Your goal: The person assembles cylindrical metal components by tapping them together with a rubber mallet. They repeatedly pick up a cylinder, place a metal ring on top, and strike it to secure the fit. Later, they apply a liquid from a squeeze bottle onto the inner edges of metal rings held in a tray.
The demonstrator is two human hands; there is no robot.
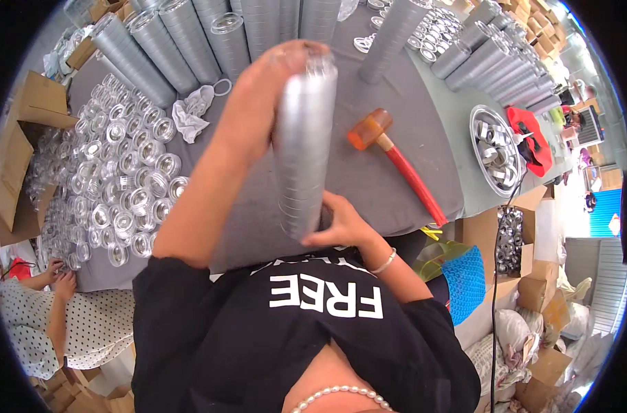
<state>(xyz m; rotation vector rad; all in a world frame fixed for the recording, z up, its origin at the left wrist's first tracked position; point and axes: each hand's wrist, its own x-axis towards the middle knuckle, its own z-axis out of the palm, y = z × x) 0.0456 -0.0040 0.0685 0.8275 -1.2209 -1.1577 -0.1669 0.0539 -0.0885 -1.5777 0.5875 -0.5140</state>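
Silver column between both hands' fingers

The left hand [262, 93] wraps its fingers around the upper end of a ribbed silver column [305, 148], pinching it, their tips slightly blurred. The right hand [348, 226] holds the lower end, thumb and fingers spread around it. The column thus stands nearly upright between the two sets of fingers, over the bench [427, 113]; whether its base touches, I cannot tell. Right of the left fingers, well apart, lies a mallet [400, 162] with an amber head and red handle. Farther right sits an oval metal tray [473, 127] of small metal parts. Left of the fingers, beyond a crumpled white wrapping [191, 113], spreads a heap of clear round pieces [124, 182]. Beyond the left fingers rise more silver columns [169, 51].
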